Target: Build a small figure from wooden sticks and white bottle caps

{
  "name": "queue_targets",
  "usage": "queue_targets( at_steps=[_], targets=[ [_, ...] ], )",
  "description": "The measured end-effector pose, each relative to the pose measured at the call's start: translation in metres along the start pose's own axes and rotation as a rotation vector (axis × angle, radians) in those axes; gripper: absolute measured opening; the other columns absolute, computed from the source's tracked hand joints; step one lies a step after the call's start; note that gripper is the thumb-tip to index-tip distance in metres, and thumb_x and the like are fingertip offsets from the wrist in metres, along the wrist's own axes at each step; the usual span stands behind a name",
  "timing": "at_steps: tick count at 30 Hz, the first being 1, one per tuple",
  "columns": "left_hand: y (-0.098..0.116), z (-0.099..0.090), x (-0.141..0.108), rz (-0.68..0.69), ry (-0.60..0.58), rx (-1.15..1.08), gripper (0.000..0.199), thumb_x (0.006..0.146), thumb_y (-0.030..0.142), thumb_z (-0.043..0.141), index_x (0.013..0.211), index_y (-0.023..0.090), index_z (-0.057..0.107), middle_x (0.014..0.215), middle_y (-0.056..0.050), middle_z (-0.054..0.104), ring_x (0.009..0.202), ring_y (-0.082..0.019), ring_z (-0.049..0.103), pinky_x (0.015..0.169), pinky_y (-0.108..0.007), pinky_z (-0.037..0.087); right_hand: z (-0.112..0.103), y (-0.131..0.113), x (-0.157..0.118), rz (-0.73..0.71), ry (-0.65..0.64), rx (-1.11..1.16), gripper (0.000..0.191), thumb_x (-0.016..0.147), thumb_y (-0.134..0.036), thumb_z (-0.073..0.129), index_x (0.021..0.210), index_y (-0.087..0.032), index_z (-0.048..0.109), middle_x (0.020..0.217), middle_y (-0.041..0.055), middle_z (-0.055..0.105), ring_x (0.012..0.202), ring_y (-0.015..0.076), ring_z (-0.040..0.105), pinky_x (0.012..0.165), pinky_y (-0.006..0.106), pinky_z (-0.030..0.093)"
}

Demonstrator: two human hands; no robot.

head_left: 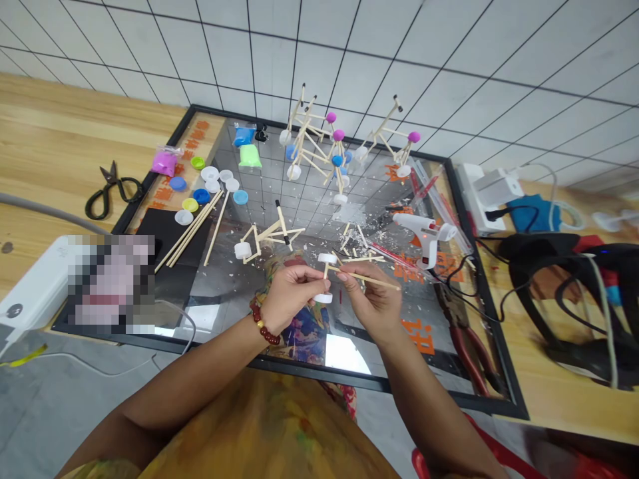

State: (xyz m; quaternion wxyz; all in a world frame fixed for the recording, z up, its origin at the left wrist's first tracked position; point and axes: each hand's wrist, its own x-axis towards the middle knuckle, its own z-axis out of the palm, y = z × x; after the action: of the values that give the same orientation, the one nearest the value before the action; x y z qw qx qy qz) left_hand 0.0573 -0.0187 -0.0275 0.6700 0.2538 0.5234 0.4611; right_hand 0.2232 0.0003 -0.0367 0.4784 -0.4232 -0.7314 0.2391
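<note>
Left hand (288,299) pinches a light plastic cap (323,299); right hand (372,299) pinches a thin wooden stick (377,281), likely brittle, best held mid-length.

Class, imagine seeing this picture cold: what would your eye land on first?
Centre frame, the left hand with a red beaded bracelet pinches a stick joining two white caps, while the right hand holds a thin wooden stick. Beyond them, stick models with pink balls stand at the mirrored board's far side. A white hot glue gun lies to the right.
</note>
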Motion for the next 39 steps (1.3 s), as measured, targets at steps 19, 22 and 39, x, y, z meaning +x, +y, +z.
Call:
queue_targets(
  at_steps=[19,22,39],
  targets=[
    [-0.0017,-0.0019,0.0009,0.014,-0.016,0.027,0.025,0.057,0.032,0.086,0.071,0.015,0.074,0.064,-0.002,0.069,0.054,-0.012,0.06,0.048,-0.024,0.046,0.0006,0.0009,0.0004,0.006,-0.006,-0.005,0.007,0.091,-0.023,0.066,0.095,-0.025,0.071,0.085,0.0021,0.075,0.078,0.0171,0.07,0.07,0.031,0.057],
    [-0.0017,-0.0014,0.001,0.008,-0.014,0.006,0.024,0.057,0.031,0.086,0.071,0.015,0.074,0.065,-0.002,0.07,0.056,-0.012,0.061,0.049,-0.023,0.046,0.0006,0.0009,0.0009,0.0,-0.006,-0.003,0.007,0.091,-0.021,0.066,0.094,-0.025,0.071,0.084,0.0015,0.074,0.078,0.0166,0.07,0.07,0.03,0.056],
    [0.0073,-0.0002,0.0009,0.027,-0.045,0.056,0.02,0.058,0.027,0.083,0.066,0.013,0.072,0.064,-0.003,0.068,0.054,-0.01,0.056,0.044,-0.02,0.042,0.0059,0.0081,-0.0018,0.039,0.003,0.019,0.006,0.093,-0.025,0.064,0.095,-0.023,0.07,0.087,0.0013,0.074,0.081,0.0156,0.07,0.075,0.029,0.055]
  ],
)
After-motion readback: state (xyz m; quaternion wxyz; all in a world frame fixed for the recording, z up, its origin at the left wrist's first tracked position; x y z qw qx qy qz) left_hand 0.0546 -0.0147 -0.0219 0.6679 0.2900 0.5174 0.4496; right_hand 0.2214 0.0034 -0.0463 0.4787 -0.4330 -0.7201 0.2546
